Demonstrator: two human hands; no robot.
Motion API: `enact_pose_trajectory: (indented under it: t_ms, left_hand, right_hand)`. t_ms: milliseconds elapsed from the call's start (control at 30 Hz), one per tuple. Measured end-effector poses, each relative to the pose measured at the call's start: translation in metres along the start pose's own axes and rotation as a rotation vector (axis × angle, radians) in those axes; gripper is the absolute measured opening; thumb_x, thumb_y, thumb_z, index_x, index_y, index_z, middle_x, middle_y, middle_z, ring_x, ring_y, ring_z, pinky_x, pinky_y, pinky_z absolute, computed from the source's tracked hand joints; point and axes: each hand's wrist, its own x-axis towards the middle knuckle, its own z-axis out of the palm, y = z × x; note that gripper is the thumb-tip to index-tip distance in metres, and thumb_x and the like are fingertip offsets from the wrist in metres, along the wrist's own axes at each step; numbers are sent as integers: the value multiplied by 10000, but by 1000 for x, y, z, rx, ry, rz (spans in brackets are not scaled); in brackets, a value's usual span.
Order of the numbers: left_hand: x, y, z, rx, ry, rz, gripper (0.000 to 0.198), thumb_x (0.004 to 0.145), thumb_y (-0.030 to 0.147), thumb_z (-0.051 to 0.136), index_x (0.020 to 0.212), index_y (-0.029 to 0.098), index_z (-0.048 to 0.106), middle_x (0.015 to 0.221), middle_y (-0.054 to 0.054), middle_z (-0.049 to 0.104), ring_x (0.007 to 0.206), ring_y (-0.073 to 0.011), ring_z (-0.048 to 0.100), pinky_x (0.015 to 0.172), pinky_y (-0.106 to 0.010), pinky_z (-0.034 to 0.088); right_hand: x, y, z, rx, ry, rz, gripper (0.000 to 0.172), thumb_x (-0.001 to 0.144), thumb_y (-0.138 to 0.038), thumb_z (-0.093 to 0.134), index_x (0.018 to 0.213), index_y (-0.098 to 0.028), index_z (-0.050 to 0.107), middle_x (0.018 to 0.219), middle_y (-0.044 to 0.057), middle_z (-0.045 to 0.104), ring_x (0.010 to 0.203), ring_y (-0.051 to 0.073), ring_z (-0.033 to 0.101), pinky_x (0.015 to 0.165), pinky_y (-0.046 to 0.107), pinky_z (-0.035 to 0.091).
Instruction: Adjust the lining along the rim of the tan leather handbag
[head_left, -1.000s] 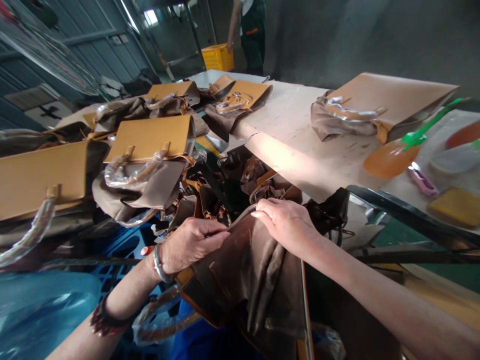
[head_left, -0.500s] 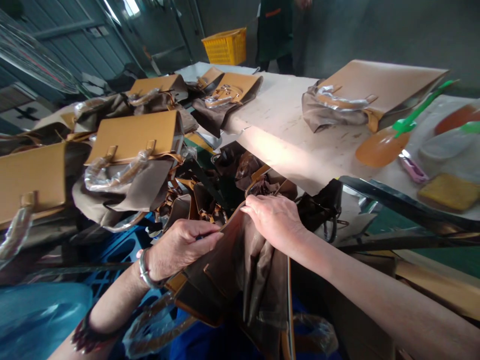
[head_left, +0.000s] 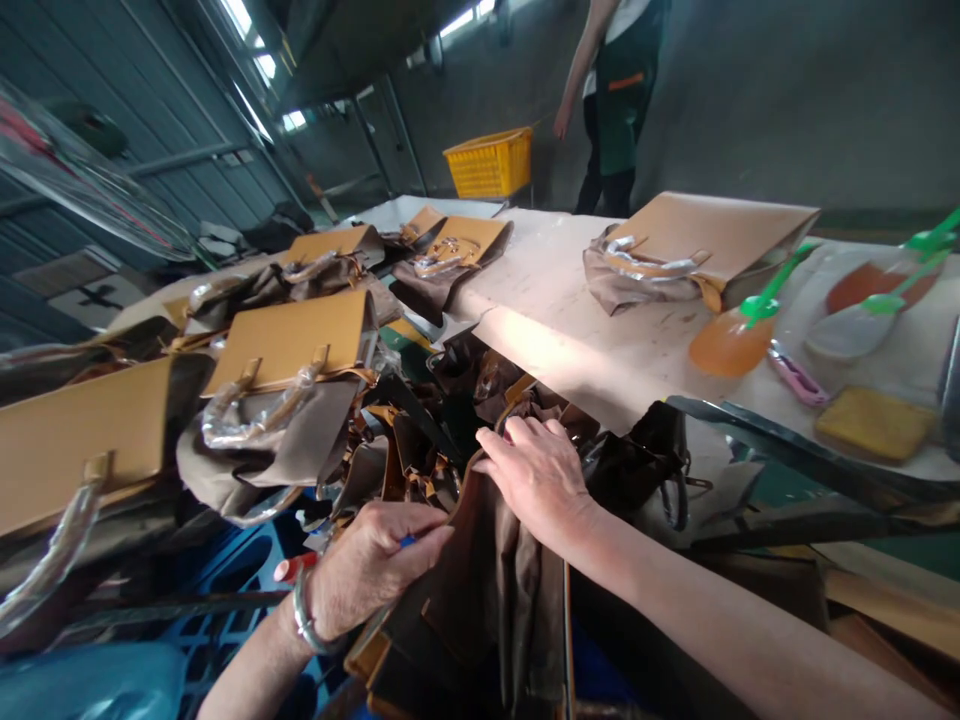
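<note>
A brown bag (head_left: 517, 610) with tan edges hangs in front of me, its upper edge between my hands. My left hand (head_left: 386, 560), with a metal bangle at the wrist, pinches that edge between thumb and fingers; something small and blue shows at the fingers. Farther along the same edge, my right hand (head_left: 536, 475) is closed over the fabric, palm down. The bag's lower part runs out of the picture. Beyond my hands lies a heap of brown bag pieces (head_left: 405, 450), partly in shadow.
Tan-flapped bags (head_left: 296, 335) with wrapped handles stand at the left. The pale table (head_left: 532, 260) holds another bag (head_left: 720, 235), orange bottles (head_left: 731, 345), a pink cutter (head_left: 799, 375) and a yellow sponge (head_left: 874, 423). A person (head_left: 626, 100) stands behind, near a yellow basket (head_left: 489, 165).
The view has tilted up, so the scene sits lower and more of the person shows. Both hands still hold the bag's edge; the right hand's fingers have shifted slightly on it.
</note>
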Motion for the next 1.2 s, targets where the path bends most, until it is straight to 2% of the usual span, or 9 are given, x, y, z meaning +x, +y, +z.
enact_pose_trajectory:
  t_ms: [100,200,300,433,567,667,733,867,1200]
  left_hand:
    - [1,6,-5,23,-56,-51,369,862,375,352,591,142,443,557,29,368,529,-79,320,503,-212,261]
    - [0,7,-14,-25,-115,-99,379,846,404,353,561,155,361,550,32,324,527,-85,296,502,-225,243]
    - [-1,2,-26,-161,-191,-210,370,815,429,397,594,140,461,557,31,334,533,-91,301,483,-216,239]
    - [3,-2,-35,-289,-214,-309,320,759,413,485,694,115,581,554,29,389,532,-96,342,472,-198,252]
    - [19,2,-29,-542,-236,-198,332,722,419,561,879,128,591,714,8,533,645,-122,448,584,-193,352]
    - [34,1,-18,-575,-135,-133,359,633,331,653,935,146,593,808,10,567,766,-155,477,684,-210,373]
    - [40,-5,-12,-580,-78,-154,335,607,285,651,904,134,610,761,14,561,723,-145,465,643,-207,361]
    - [39,-21,-6,-696,-113,-209,340,664,341,584,888,90,625,642,9,522,557,-100,394,517,-203,303]
    - [34,-45,-4,-715,-120,-161,365,715,405,585,907,105,663,609,15,516,531,-79,378,498,-188,281]
  right_hand:
    - [10,6,-2,75,-11,-81,236,802,-341,594,1026,-268,616,907,61,562,870,217,508,760,331,338]
    - [18,13,-1,191,-87,-191,105,810,-321,596,895,-301,655,839,-32,585,761,103,544,714,204,373]
    - [20,13,1,241,-126,-220,111,830,-268,570,749,-231,635,725,-61,574,674,67,554,626,156,382]
    - [18,5,3,235,-108,-179,145,833,-203,546,691,-183,569,733,-36,563,735,95,559,661,175,388]
    - [17,-3,3,215,-108,-133,161,842,-172,511,684,-180,544,740,-25,553,730,108,550,658,195,385]
    - [18,-7,3,203,-111,-118,157,850,-181,497,698,-184,536,753,-22,549,737,115,541,648,205,381]
    - [17,-7,4,199,-119,-114,156,855,-203,495,705,-186,533,751,-20,548,738,117,540,651,210,380]
    - [15,-6,6,205,-148,-137,184,881,-233,464,716,-188,531,756,-19,543,750,112,538,675,203,384]
    - [18,-7,18,193,-228,-244,152,880,-209,465,749,-180,537,784,1,531,721,121,527,644,217,398]
